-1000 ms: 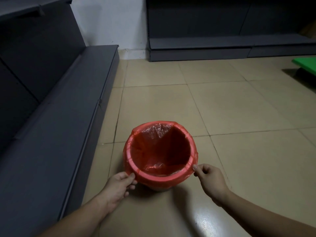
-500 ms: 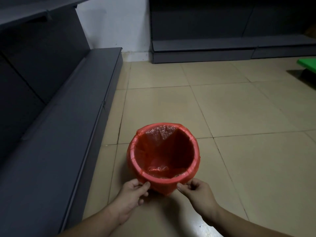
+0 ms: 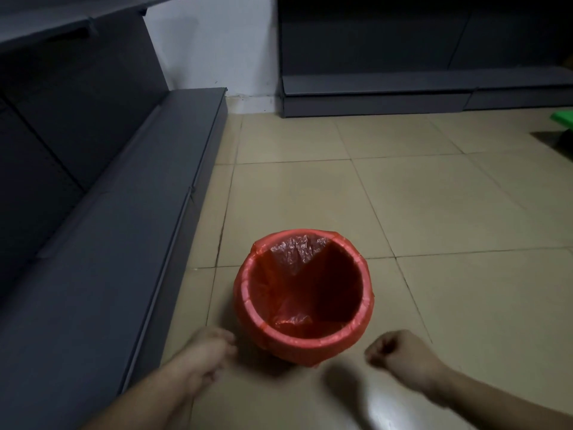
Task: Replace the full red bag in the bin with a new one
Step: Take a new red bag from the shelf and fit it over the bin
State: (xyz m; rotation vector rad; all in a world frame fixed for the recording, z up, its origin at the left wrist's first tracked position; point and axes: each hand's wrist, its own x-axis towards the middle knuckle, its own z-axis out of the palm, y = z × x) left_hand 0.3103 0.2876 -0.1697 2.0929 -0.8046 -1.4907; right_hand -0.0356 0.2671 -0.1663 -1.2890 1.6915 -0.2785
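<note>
A small round bin stands on the tiled floor, lined with a red plastic bag whose edge is folded down over the rim all round. The bag looks empty inside. My left hand is just left of the bin's near side, fingers curled, apart from the bag. My right hand is to the right of the bin, fingers loosely curled with nothing in them, also clear of the bag.
Dark grey shelving runs along the left, its base close to the bin. More grey shelving lines the far wall. A green object sits at the right edge. The floor is beige tile.
Both hands pinched the bag's folded edge at the near rim half a second ago; now they have let go and drawn apart to either side of the bin.
</note>
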